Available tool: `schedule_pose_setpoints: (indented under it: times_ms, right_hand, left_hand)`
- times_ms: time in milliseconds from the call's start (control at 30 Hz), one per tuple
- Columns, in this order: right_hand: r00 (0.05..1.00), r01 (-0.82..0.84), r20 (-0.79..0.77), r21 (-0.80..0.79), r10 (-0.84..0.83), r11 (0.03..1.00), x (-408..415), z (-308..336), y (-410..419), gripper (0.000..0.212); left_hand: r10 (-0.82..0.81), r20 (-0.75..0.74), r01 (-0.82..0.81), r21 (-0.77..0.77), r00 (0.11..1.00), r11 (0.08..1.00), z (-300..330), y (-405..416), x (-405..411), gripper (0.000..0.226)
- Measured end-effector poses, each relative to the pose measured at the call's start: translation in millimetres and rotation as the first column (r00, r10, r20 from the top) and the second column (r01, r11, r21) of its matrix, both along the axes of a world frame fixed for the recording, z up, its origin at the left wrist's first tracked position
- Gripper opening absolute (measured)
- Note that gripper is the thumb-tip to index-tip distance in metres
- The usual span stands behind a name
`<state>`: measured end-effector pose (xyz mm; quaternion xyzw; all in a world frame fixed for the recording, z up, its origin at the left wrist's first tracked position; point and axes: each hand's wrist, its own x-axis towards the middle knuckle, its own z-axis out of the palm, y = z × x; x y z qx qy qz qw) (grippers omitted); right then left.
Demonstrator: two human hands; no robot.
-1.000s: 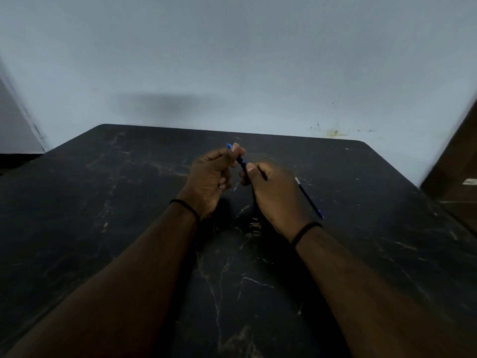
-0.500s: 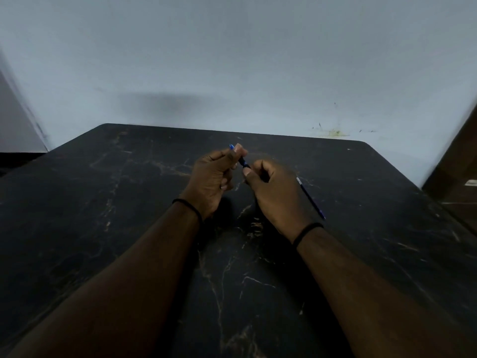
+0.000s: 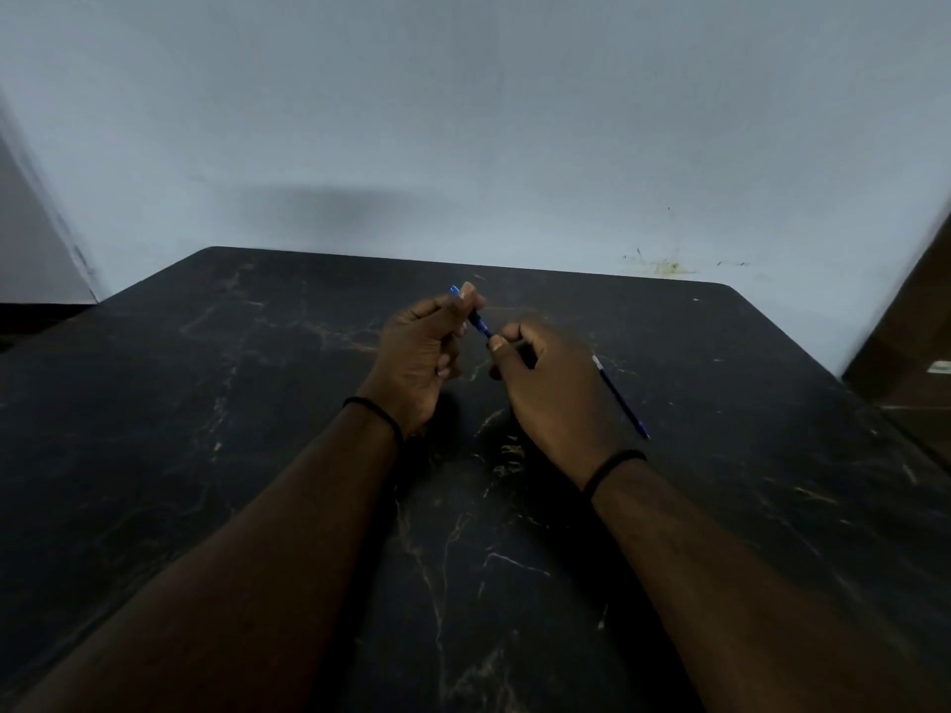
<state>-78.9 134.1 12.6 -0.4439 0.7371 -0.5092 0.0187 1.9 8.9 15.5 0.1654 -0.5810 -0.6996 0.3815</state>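
Both hands meet over the middle of a black marbled table (image 3: 216,414). My left hand (image 3: 419,352) pinches the far end of a blue pen (image 3: 478,321) between thumb and curled fingers. My right hand (image 3: 550,388) grips the near end of the same pen, its thumb tip beside the barrel. Only a short blue and black stretch of the pen shows between the hands. A thin blue refill (image 3: 620,398) with a pale tip lies on the table just right of my right hand, partly hidden behind it.
A pale wall (image 3: 463,120) rises behind the table's far edge, with a yellowish stain at the right. A brown wooden piece (image 3: 905,352) stands past the table's right edge. Black bands circle both wrists.
The hands have drawn slightly apart along the pen, so a bit more of the blue barrel shows between them. The refill on the table has not moved.
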Motion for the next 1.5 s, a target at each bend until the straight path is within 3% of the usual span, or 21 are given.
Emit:
schedule_pose_setpoints:
  times_ms: [233, 567, 800, 1000, 1233, 1333, 1500]
  right_hand:
    - [0.999, 0.01, -0.037, -0.023, -0.011, 1.0, 1, 2, 2, 0.013]
    - [0.995, 0.063, -0.067, -0.087, -0.069, 0.994, -4, -5, -3, 0.011]
    - [0.98, 0.2, 0.066, -0.396, -0.19, 0.896, -5, 1, -7, 0.006]
    - [0.978, 0.206, 0.13, -0.516, -0.161, 0.831, -1, 8, -4, 0.005]
    - [0.981, 0.184, 0.148, -0.488, -0.127, 0.853, 1, 7, -5, 0.01]
    - [0.981, 0.173, 0.159, -0.492, -0.108, 0.853, 0, 7, -6, 0.003]
    - [0.982, 0.185, 0.158, -0.653, -0.106, 0.735, -1, 17, 0, 0.004]
  left_hand:
    - [0.028, -0.016, -0.027, 0.032, 0.999, 0.999, -1, -3, 0, 0.021]
    - [0.264, -0.076, -0.242, 0.219, 0.962, 0.945, 5, -12, 3, 0.024]
    - [0.03, 0.075, -0.026, -0.059, 0.997, 0.998, 3, 2, -3, 0.023]
    - [-0.158, 0.226, 0.22, -0.279, 0.961, 0.935, 7, 17, -1, 0.022]
    - [-0.187, 0.282, 0.277, -0.322, 0.941, 0.905, 7, 25, -3, 0.015]
    - [-0.184, 0.282, 0.278, -0.342, 0.942, 0.898, 7, 27, -5, 0.014]
    - [-0.167, 0.325, 0.282, -0.35, 0.931, 0.893, 6, 22, -4, 0.017]
